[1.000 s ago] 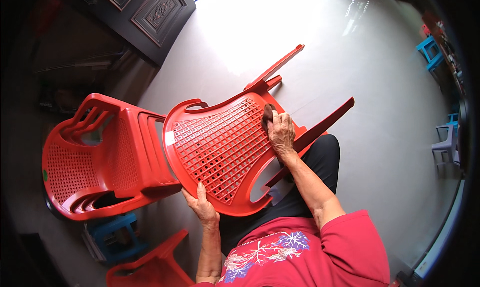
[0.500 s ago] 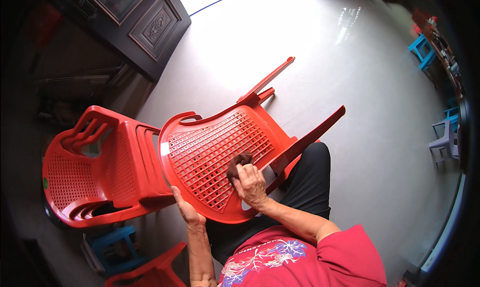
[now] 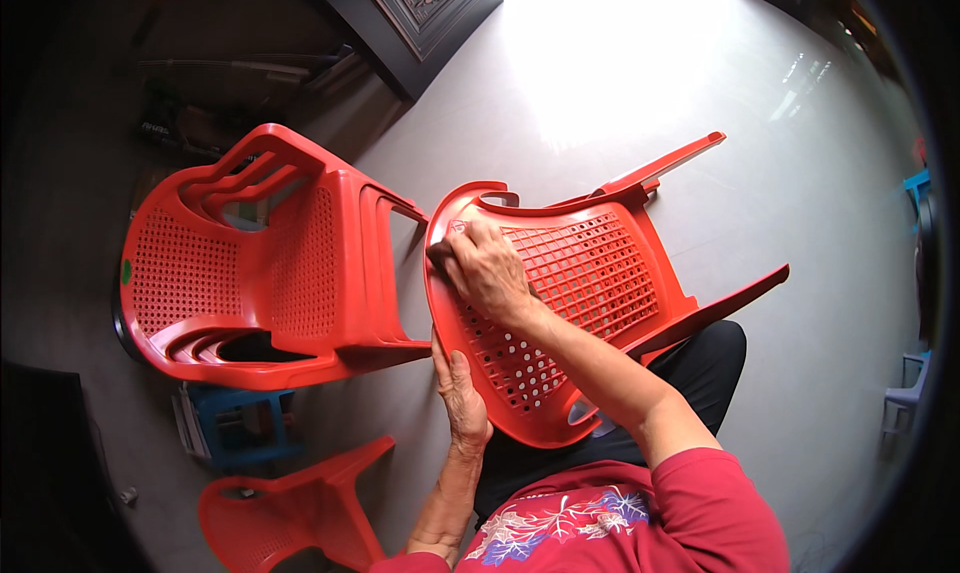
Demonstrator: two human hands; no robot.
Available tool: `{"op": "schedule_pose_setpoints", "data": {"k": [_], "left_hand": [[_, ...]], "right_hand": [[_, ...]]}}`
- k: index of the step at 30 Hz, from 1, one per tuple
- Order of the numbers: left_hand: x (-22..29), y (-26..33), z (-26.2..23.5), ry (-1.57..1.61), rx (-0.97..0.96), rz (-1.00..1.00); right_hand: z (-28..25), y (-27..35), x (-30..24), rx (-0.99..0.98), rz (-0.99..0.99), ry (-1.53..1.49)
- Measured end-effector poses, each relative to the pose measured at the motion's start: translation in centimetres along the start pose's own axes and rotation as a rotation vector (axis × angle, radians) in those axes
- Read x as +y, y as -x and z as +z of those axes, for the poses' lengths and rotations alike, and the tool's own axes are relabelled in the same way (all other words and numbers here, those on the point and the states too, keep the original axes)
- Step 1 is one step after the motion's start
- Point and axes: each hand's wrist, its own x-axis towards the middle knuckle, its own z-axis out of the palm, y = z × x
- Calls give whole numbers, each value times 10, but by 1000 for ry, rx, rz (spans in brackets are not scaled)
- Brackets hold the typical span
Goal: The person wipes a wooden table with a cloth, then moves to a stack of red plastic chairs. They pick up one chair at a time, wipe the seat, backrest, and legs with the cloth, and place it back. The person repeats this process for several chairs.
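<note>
A red plastic armchair (image 3: 590, 263) lies tipped across my lap, its perforated back facing up and its long parts pointing away to the right. My right hand (image 3: 488, 273) is closed around a dark brown cloth (image 3: 438, 257). It presses the cloth against the chair back's curved top rim, at the left. Most of the cloth is hidden under the fingers. Lower on the same rim, my left hand (image 3: 465, 405) grips the edge, with the thumb showing and the other fingers partly behind it.
Left of my chair stands a stack of red plastic armchairs (image 3: 335, 263). Beneath it are a blue stool (image 3: 245, 413) and another red chair (image 3: 300, 518). A dark carved door (image 3: 425, 18) is at the far left. A pale stool (image 3: 905, 393) stands on the right.
My right hand has moved the cloth from the lower middle of the chair back up to its top-left rim. My left hand stays by the edge. The view has shifted, so everything sits differently.
</note>
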Motion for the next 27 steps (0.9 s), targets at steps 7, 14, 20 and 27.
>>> {"op": "schedule_pose_setpoints", "data": {"k": [7, 14, 20, 27], "left_hand": [[1, 2, 7, 11, -22, 13], [4, 1, 10, 96, -64, 20], [3, 1, 8, 347, -58, -85], [5, 1, 11, 475, -122, -260]], "right_hand": [[35, -64, 42, -281, 472, -70], [-15, 14, -11, -61, -137, -216], [-72, 149, -31, -154, -235, -252], [-114, 230, -4, -273, -198, -227]]}}
